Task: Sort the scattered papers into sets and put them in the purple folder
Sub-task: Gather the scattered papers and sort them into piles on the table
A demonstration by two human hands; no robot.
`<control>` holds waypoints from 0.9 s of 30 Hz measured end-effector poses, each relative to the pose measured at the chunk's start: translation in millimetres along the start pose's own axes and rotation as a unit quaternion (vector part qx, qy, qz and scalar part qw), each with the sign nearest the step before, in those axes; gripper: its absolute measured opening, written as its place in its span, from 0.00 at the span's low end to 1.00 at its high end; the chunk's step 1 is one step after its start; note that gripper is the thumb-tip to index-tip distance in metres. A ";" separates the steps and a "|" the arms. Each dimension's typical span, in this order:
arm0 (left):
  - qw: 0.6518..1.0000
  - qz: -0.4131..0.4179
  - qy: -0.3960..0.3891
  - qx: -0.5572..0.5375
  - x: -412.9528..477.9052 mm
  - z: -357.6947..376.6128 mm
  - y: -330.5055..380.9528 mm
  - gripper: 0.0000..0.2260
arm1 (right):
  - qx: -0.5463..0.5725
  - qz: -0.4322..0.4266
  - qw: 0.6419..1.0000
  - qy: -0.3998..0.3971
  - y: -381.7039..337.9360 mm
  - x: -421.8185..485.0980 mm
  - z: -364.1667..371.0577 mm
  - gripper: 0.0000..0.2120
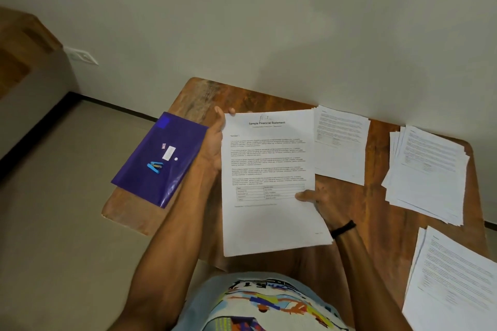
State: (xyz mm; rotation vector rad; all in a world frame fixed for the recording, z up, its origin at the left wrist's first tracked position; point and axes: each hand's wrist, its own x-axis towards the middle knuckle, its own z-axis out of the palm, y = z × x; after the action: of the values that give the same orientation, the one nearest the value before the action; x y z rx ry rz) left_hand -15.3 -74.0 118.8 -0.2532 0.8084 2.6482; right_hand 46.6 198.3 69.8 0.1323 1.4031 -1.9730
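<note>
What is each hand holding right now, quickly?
Left hand: grips the Financial Statement set at its top left edge.
Right hand: pinches the same set, thumb on top.

We record both forearms point(172, 236) bare, back from the left grip point(212, 142) and the right grip point(320, 203) alike. Just behind the right grip a narrow black band point(343, 228) circles the wrist. Behind both grips, between the arms, we note a pale top point(269, 303): blue-grey upper edge, black lettering beneath it, then printed figures in blue, yellow, orange and red, and green striping lowest down.
</note>
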 end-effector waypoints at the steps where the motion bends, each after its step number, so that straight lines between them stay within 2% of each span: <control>1: 1.000 -0.001 -0.004 -0.015 -0.4 0.8 -0.8 0.17 | -0.006 -0.006 1.000 0.002 -2.4 -1.6 1.3 0.20; 5: 0.999 0.010 0.014 -0.039 -0.2 1.2 -2.0 0.18 | -0.005 -0.010 1.000 0.006 -3.9 -1.8 2.8 0.21; 11: 0.999 0.001 0.037 -0.011 -1.3 -3.6 0.0 0.20 | 0.020 -0.002 1.000 -0.010 -3.3 1.6 4.3 0.23; 14: 0.998 -0.016 0.056 -0.015 0.0 -5.5 0.0 0.20 | 0.036 -0.005 0.999 -0.011 -1.6 0.3 7.2 0.20; 18: 0.997 -0.031 0.065 -0.020 -0.8 -2.5 -2.0 0.21 | -0.011 -0.020 1.000 -0.001 1.5 4.9 8.9 0.21; 21: 0.993 -0.080 0.075 0.040 -9.2 -8.0 -2.2 0.29 | -0.037 -0.025 0.999 0.011 3.5 7.1 9.5 0.20; 24: 0.985 -0.113 0.087 0.093 -17.4 -30.0 -6.5 0.18 | -0.059 -0.030 0.997 0.033 8.0 12.8 7.3 0.20; 27: 0.972 -0.114 0.099 0.181 -24.4 -47.8 -16.6 0.18 | -0.071 -0.025 0.997 0.032 14.3 20.3 6.2 0.22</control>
State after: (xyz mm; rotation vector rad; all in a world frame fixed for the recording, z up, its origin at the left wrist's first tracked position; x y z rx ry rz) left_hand 16.8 -95.3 77.8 -0.4842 1.2280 2.2365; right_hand 41.7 180.9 51.7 0.0978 1.5962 -1.9163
